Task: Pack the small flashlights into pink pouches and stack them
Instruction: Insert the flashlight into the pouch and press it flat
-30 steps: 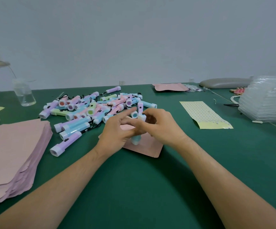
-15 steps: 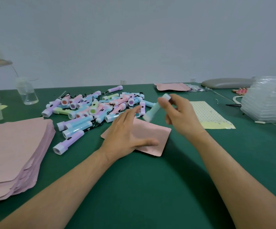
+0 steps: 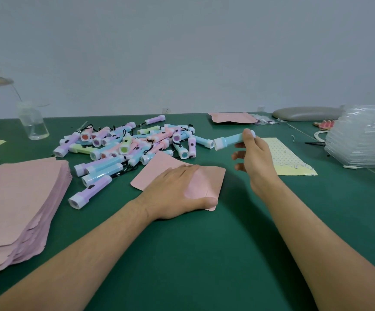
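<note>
Your left hand (image 3: pixel 177 194) lies palm down on a flat pink paper pouch (image 3: pixel 159 169) on the green counter (image 3: pixel 204 254), its grip spread, fingers straight and thumb at the pouch's near edge. Your right hand (image 3: pixel 256 158) is raised above the counter, just right of the pouch, its grip pinching the tail end of a pale blue small flashlight with a white head (image 3: pixel 231 140). The flashlight lies nearly level, head pointing left towards the loose pile of pastel flashlights (image 3: pixel 132 144) behind the pouch. A thick stack of pink pouches (image 3: pixel 18 198) sits at your far left, and a yellow dotted sheet (image 3: pixel 287 160) lies beyond your right hand.
</note>
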`<move>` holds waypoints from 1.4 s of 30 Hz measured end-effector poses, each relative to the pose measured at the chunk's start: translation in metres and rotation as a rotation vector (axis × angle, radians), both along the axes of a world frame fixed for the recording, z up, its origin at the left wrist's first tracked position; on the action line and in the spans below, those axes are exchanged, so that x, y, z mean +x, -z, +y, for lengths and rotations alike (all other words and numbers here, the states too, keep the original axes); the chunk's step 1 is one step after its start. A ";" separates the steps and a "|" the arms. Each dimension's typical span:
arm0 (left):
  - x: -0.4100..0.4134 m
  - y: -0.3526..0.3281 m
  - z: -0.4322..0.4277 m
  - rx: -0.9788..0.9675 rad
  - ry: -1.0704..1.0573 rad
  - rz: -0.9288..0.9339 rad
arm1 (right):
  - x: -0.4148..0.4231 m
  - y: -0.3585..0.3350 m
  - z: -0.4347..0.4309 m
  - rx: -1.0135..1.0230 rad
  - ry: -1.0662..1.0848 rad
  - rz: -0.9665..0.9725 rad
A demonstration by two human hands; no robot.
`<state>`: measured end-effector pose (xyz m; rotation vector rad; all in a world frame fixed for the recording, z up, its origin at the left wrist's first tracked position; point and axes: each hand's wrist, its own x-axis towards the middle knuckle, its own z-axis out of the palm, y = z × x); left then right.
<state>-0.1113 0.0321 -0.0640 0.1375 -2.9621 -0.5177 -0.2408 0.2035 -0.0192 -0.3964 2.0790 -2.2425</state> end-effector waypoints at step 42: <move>-0.001 -0.002 -0.002 -0.049 -0.048 -0.101 | 0.015 -0.009 -0.003 0.040 -0.145 -0.221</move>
